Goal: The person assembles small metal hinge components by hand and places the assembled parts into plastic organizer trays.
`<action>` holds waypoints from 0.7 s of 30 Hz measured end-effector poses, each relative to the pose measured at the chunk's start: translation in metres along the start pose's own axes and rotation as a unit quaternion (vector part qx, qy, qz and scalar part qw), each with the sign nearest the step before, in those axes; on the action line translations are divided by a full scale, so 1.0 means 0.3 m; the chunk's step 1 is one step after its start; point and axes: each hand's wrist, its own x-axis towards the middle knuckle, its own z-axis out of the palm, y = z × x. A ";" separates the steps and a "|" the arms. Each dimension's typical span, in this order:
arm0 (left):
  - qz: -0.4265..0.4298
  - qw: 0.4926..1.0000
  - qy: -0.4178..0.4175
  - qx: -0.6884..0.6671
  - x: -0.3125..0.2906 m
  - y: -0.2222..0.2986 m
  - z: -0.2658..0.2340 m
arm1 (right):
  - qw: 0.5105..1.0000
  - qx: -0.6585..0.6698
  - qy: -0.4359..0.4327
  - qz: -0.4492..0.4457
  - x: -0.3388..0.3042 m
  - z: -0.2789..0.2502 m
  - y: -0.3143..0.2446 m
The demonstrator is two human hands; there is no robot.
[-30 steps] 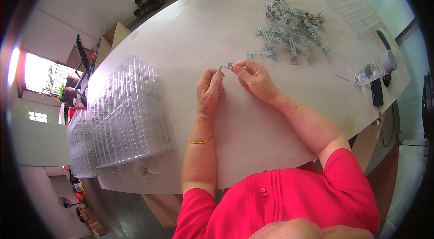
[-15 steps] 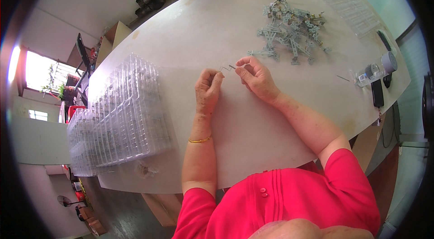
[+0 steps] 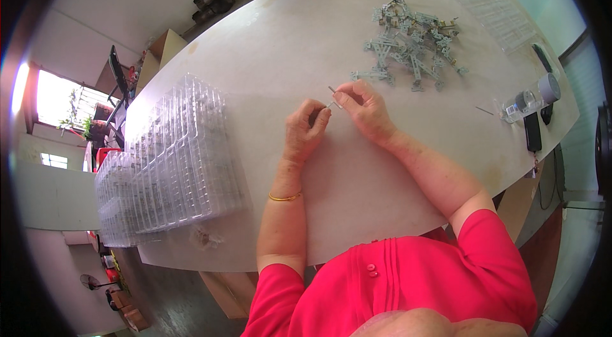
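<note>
A: Where to find the worked parts?

B: Look above the middle of the table, well in from the near edge, between both hands.

A: How to log the left fingers?

B: Pinching, with thumb and forefinger of the left hand, a small pale metal piece. Too small for exact shape.

A: And on the right?

B: Grasping, with thumb and forefinger of the right hand, a thin grey pin; pointing past the fingertips toward the far edge. Cannot tell whether joined to the left-hand piece or separate.

A: What else to record?

B: Beyond the right hand, toward the far edge, note a loose pile of metal parts. Along the left edge, stacked clear trays. In the far right corner, flat clear trays. By the right edge, a clear bottle.

A: Which step, then?

B: Judged as close fingertip handling, with nothing set down yet. Probably calls next for holding one pinch steady while turning or easing the other, lightly; could slip, being so thin.
</note>
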 end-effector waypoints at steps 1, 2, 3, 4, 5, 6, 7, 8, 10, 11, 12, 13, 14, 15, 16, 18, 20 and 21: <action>0.003 1.000 -0.024 0.018 -0.001 0.007 -0.001 | 0.999 0.037 0.012 0.018 0.002 0.001 -0.004; 0.004 1.000 -0.024 0.018 -0.001 0.005 0.005 | 0.996 0.073 0.023 0.036 0.004 0.001 -0.006; -0.009 0.999 -0.015 -0.038 -0.002 0.000 0.013 | 0.996 0.073 0.024 0.036 0.007 -0.003 -0.004; -0.022 0.995 -0.006 -0.093 -0.002 -0.005 0.019 | 0.996 0.071 0.032 0.043 0.010 -0.009 0.000; -0.022 0.995 -0.006 -0.093 0.000 -0.011 0.018 | 0.996 0.068 0.040 0.051 0.012 -0.014 0.002; -0.066 0.981 0.008 -0.182 0.003 -0.017 0.010 | 0.996 0.068 0.041 0.051 0.013 -0.014 -0.010; -0.109 0.957 0.023 -0.269 0.005 -0.025 0.001 | 0.991 0.100 0.027 0.087 0.014 -0.015 -0.028; -0.109 0.957 0.023 -0.268 0.006 -0.036 -0.008 | 0.984 0.131 0.014 0.123 0.015 -0.015 -0.038; -0.109 0.929 0.040 -0.352 0.013 -0.046 -0.019 | 0.987 0.113 0.005 0.117 0.017 -0.019 -0.028; -0.109 0.929 0.039 -0.352 0.014 -0.050 -0.019 | 0.989 0.096 -0.005 0.112 0.018 -0.021 -0.024; -0.107 0.922 0.043 -0.369 0.015 -0.047 -0.021 | 0.989 0.096 -0.006 0.113 0.016 -0.021 -0.024; -0.105 0.915 0.047 -0.386 0.016 -0.045 -0.022 | 0.992 0.079 -0.020 0.099 0.014 -0.021 -0.026; -0.106 0.915 0.047 -0.386 0.016 -0.047 -0.023 | 0.994 0.063 -0.034 0.085 0.013 -0.021 -0.026; -0.104 0.916 0.045 -0.385 0.017 -0.047 -0.024 | 0.994 0.063 -0.034 0.085 0.013 -0.019 -0.023; -0.102 0.916 0.043 -0.385 0.017 -0.048 -0.025 | 0.995 0.059 -0.036 0.071 0.012 -0.016 -0.018; -0.101 0.920 0.041 -0.377 0.018 -0.056 -0.025 | 0.996 0.055 -0.037 0.056 0.011 -0.013 -0.016; -0.100 0.923 0.039 -0.369 0.015 -0.064 -0.026 | 0.996 0.043 -0.044 0.066 0.009 -0.013 -0.018; -0.101 0.923 0.040 -0.370 0.015 -0.062 -0.025 | 0.996 0.043 -0.044 0.066 0.009 -0.013 -0.016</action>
